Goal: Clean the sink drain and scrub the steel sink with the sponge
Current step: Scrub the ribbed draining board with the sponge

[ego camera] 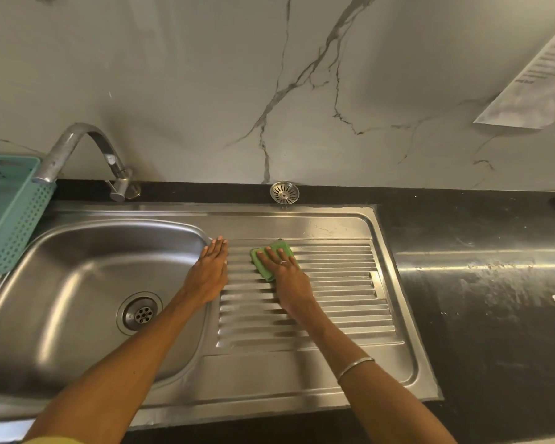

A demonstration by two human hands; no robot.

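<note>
Teal basket (12,216) left; paper (535,81) on wall.

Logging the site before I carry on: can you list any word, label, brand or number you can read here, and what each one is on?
Paper sheet on the marble wall, upper right: several lines of printed text, too blurred and tilted to read.
Steel sink, tap, loose drain strainer, green sponge, teal basket: no brand, label or number visible.
Nothing legible in this view.

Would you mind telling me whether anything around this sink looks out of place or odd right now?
Yes: the drain strainer sits on the black counter against the wall behind the drainboard, not in the basin's drain. Also, a printed paper hangs askew on the marble wall at upper right.
</note>
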